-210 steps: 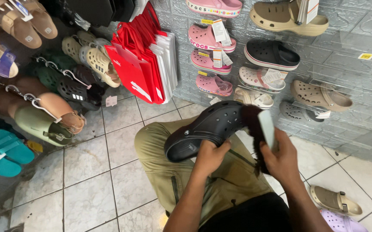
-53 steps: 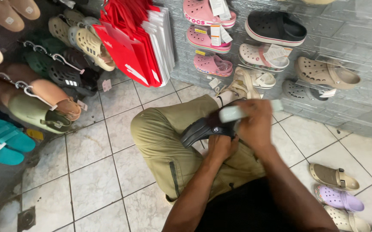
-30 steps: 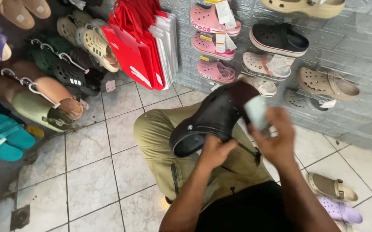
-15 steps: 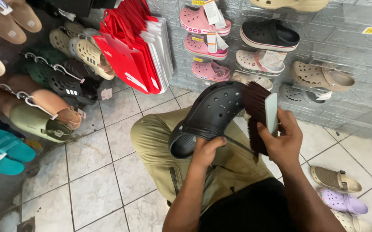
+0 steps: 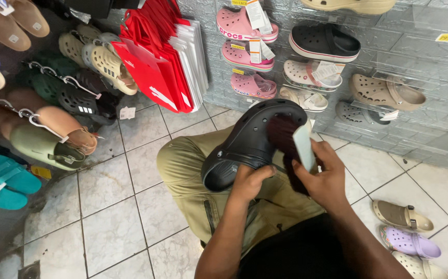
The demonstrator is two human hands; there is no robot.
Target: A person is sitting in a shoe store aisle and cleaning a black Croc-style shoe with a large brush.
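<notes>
My left hand (image 5: 249,181) grips a black clog (image 5: 244,142) from below, holding it tilted up over my bent knee in olive trousers (image 5: 193,170). A brush (image 5: 292,150) with dark bristles and a pale back is in my right hand (image 5: 323,178). Its bristles rest against the clog's open heel end.
The grey brick wall (image 5: 415,41) carries pink, black, white and beige clogs on pegs. Red paper bags (image 5: 154,67) hang at upper centre. Sandals and clogs hang on a rack (image 5: 38,103) at left. Small beige and lilac clogs (image 5: 407,230) lie on the tiled floor (image 5: 110,206) at right.
The view and clog shifted a little. My right hand keeps moving the brush up and down over the clog, now resting at its heel opening.
</notes>
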